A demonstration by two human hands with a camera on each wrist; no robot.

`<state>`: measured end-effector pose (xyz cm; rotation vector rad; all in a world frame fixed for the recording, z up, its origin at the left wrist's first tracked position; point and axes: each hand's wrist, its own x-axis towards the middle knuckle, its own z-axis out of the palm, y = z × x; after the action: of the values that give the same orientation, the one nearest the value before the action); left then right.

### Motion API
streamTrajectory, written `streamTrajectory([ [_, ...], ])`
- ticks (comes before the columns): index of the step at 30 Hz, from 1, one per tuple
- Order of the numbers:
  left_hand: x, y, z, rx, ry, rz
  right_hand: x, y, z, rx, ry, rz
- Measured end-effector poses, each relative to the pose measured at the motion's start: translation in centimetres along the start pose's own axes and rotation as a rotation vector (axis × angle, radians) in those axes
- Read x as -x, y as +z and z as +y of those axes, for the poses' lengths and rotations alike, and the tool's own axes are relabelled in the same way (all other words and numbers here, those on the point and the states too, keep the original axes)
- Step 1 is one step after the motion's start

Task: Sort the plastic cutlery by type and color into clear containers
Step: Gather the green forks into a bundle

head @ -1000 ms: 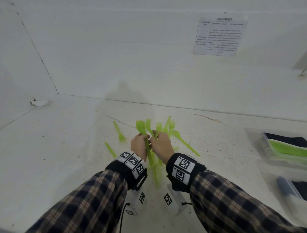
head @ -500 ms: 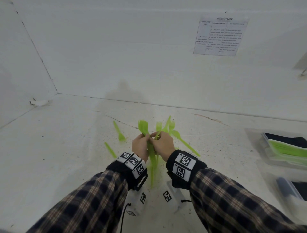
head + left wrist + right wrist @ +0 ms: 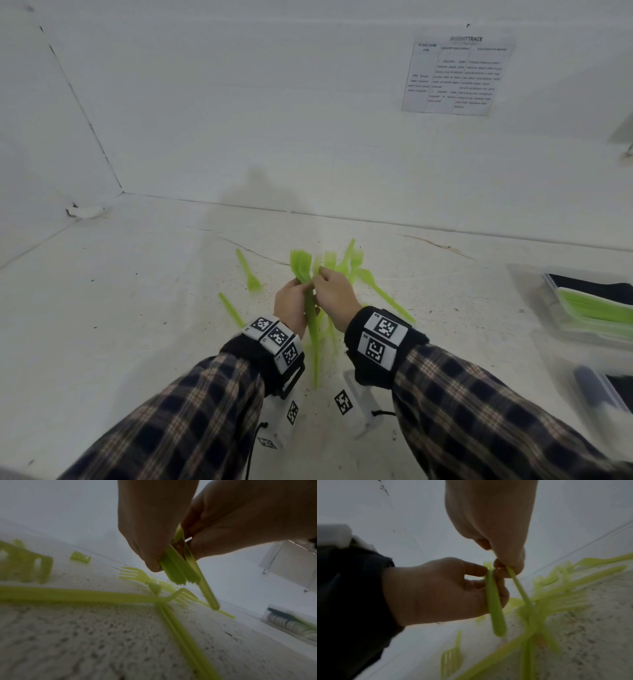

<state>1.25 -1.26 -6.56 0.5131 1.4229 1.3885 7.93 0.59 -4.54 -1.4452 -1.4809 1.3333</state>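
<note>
Left hand [image 3: 291, 303] fingers [image 3: 475, 568] gripping a bunch of green forks [image 3: 301, 265] at frame centre, right hand [image 3: 334, 294] pinching a single fork [image 3: 518, 585], sheet [image 3: 457, 75] upper right reading "INSIGHTTRACE", clear containers [image 3: 582, 308] sitting right.

wall notice [image 3: 457, 75] unreadable, right container [image 3: 599, 394] cut off

White walls [image 3: 239, 102], speckled white surface [image 3: 102, 342], posted paper sheet [image 3: 457, 75]
</note>
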Motion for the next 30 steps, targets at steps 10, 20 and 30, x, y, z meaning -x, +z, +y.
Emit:
streamTrajectory([
  [10, 0.5, -0.5, -0.2, 0.12, -0.042, -0.096, 0.5, 0.2, 0.1, -0.026, -0.02, 0.186],
  [20, 1.1, -0.8, -0.5, 0.135, -0.003, -0.081, 0.4, -0.3, 0.4, -0.046, -0.078, 0.218],
  [30, 1.9, -1.0, -0.9, 0.164, 0.039, -0.006, 1.2, 0.3, 0.7, -0.013, -0.113, 0.171],
])
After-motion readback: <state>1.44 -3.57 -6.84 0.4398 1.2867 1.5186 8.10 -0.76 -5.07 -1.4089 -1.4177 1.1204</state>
